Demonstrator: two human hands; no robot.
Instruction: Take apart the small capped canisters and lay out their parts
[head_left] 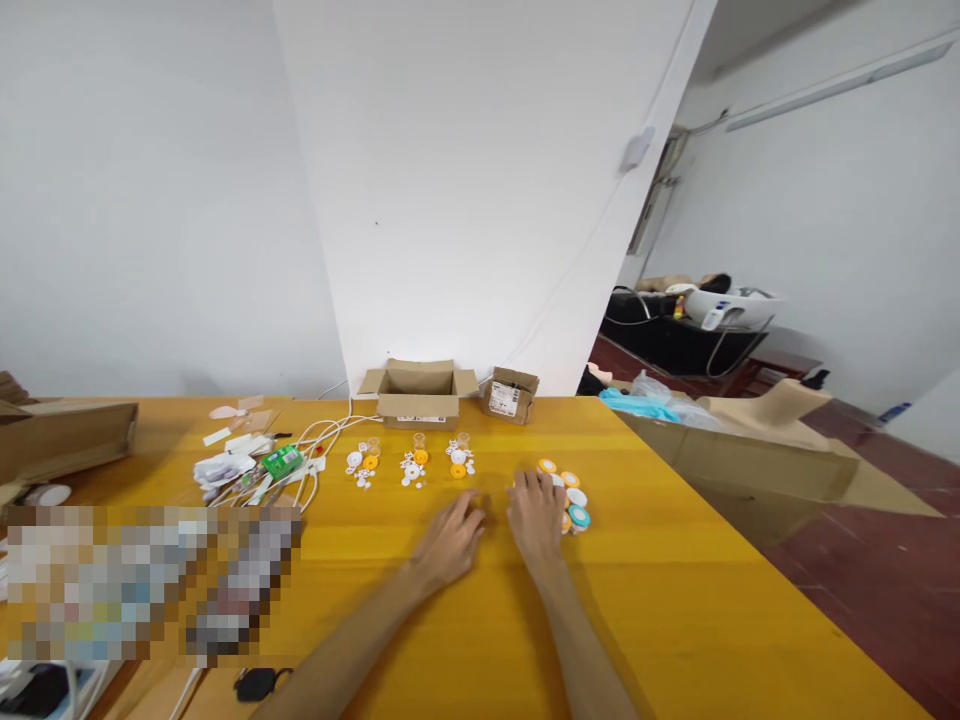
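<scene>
My left hand hovers low above the yellow table, palm down, its fingers loosely bent and apart with nothing seen in them. To its right, my right hand reaches over the left edge of a cluster of small round containers. White, orange and teal lids show there, among them a teal-rimmed lid, a white lid and an orange-rimmed lid. That hand's fingers are slightly spread and cover part of the cluster; whether they touch a lid is hard to see.
Three groups of small white parts, each with an orange ring and a clear cup, lie farther back. Behind them stand an open cardboard box and a smaller carton. Cables and a green packet lie left.
</scene>
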